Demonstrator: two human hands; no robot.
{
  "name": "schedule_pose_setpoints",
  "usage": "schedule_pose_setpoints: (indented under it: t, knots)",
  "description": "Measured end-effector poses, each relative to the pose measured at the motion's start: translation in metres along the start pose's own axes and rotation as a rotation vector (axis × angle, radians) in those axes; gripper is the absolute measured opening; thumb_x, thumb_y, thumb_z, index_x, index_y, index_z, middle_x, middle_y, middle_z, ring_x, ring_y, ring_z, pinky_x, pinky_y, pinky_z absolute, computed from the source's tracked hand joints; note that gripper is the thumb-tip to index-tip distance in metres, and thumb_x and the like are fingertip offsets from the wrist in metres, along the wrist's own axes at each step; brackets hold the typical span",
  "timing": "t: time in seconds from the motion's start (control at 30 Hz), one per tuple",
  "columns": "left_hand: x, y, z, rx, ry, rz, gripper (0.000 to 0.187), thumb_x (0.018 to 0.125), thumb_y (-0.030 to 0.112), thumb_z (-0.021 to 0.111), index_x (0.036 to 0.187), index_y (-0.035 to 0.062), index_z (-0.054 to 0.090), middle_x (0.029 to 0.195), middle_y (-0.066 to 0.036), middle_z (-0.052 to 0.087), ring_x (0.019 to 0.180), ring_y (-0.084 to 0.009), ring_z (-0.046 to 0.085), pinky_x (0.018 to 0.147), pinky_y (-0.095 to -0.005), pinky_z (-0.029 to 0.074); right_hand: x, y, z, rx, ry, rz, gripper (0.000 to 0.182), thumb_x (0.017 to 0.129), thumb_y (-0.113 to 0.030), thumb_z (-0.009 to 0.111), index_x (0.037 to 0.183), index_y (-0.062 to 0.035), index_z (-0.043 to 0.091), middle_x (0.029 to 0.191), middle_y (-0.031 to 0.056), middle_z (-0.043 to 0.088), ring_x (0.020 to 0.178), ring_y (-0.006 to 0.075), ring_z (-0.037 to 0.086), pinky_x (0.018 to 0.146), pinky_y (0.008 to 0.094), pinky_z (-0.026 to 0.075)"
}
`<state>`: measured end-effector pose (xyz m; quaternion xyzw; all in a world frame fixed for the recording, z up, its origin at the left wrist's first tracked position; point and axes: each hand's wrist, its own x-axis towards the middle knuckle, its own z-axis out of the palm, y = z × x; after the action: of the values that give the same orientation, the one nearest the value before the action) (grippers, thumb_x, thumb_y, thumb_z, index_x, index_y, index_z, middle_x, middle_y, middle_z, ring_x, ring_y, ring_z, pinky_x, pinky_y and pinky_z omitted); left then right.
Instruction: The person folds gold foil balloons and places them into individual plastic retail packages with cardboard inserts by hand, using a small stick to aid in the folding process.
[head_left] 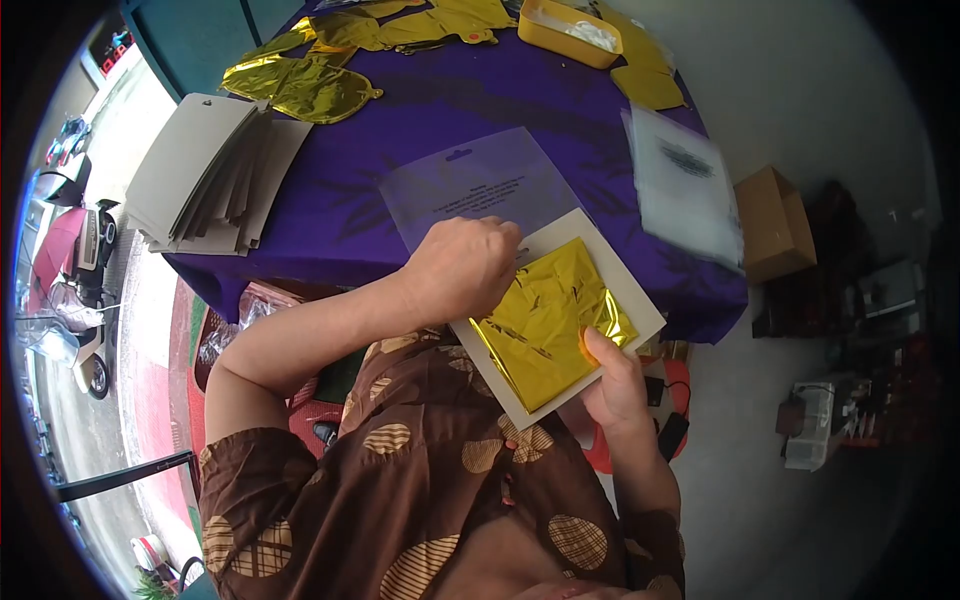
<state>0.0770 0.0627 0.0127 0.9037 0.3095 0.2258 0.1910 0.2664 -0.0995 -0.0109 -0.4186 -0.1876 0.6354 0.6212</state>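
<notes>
A folded gold foil sheet (550,325) lies on a white card (640,308), tilted above the table's front edge. My right hand (612,378) grips the card's lower right side, its thumb pressed on the foil. Over the card's upper left edge is my left hand (465,262), its fingers curled; what they hold, if anything, is hidden. Beyond the hands, a clear plastic bag (480,180) with printed text and a hanging slot lies flat on the purple cloth, partly behind the card.
Grey cards (205,175) are stacked at the table's left. Gold foil pieces (310,88) lie along the back beside a yellow tray (570,32) with white contents. Clear bags (685,185) sit on the right, near a cardboard box (775,222).
</notes>
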Motion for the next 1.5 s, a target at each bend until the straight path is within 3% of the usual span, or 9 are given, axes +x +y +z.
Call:
schedule_pose_setpoints:
  t: [0.3,0.7,0.8,1.0,1.1,1.2,1.5]
  knots:
    - [-0.001,0.005,0.001,0.198,-0.015,0.066,0.014,0.081,0.011,0.062,0.081,-0.0003,0.053,0.076,-0.018,0.063,0.062,-0.0364,0.064,0.057,-0.0451,0.053,0.001,0.013,0.009,0.026,0.008,0.004,0.045,0.099,-0.012,0.054,0.141,-0.0017,0.043,0.135,0.0119,0.055,0.123,0.0236,0.056,0.104,0.0433,0.046]
    - [0.030,0.019,0.012,0.371,-0.142,-0.083,0.020,0.083,0.018,0.057,0.077,-0.0014,0.058,0.066,-0.019,0.067,0.060,-0.0337,0.069,0.051,-0.0418,0.054,0.002,0.018,0.004,0.073,0.034,0.073,0.048,0.097,-0.008,0.050,0.143,0.0009,0.040,0.138,0.0153,0.053,0.125,0.0276,0.055,0.106,0.0444,0.045]
    - [0.032,0.020,0.014,0.357,-0.070,-0.068,0.028,0.085,0.024,0.057,0.075,-0.0018,0.058,0.065,-0.018,0.067,0.058,-0.0331,0.069,0.051,-0.0417,0.054,0.003,0.020,0.002,0.075,0.024,0.052,0.047,0.097,-0.008,0.050,0.143,0.0010,0.040,0.137,0.0157,0.053,0.125,0.0278,0.055,0.106,0.0444,0.046]
    - [0.042,0.033,0.006,0.336,-0.164,-0.157,0.041,0.087,0.038,0.061,0.076,-0.0020,0.060,0.063,-0.016,0.066,0.058,-0.0307,0.069,0.051,-0.0399,0.055,0.002,0.019,0.002,0.065,0.054,0.069,0.047,0.097,-0.008,0.051,0.142,0.0010,0.041,0.135,0.0148,0.054,0.123,0.0273,0.056,0.105,0.0439,0.046]
    - [0.039,0.034,0.006,0.389,-0.122,-0.065,0.043,0.087,0.039,0.062,0.076,-0.0021,0.060,0.065,-0.017,0.067,0.060,-0.0294,0.069,0.052,-0.0388,0.055,0.002,0.018,0.004,0.075,0.034,0.054,0.047,0.096,-0.007,0.051,0.142,0.0009,0.041,0.135,0.0143,0.054,0.123,0.0271,0.056,0.105,0.0436,0.046]
    - [0.041,0.025,0.021,0.379,-0.079,-0.068,0.042,0.085,0.038,0.065,0.077,-0.0023,0.059,0.068,-0.018,0.066,0.060,-0.0299,0.069,0.051,-0.0391,0.054,0.001,0.017,0.007,0.083,0.031,0.058,0.048,0.096,-0.006,0.051,0.142,0.0008,0.041,0.136,0.0143,0.054,0.123,0.0268,0.056,0.105,0.0432,0.046]
    - [0.042,0.027,0.030,0.432,-0.070,0.205,0.021,0.082,0.015,0.064,0.088,-0.0016,0.053,0.076,-0.014,0.060,0.060,-0.0276,0.066,0.049,-0.0374,0.053,0.001,0.017,0.007,0.087,0.059,0.073,0.048,0.096,-0.006,0.051,0.143,0.0006,0.040,0.137,0.0138,0.053,0.124,0.0261,0.056,0.106,0.0432,0.045]
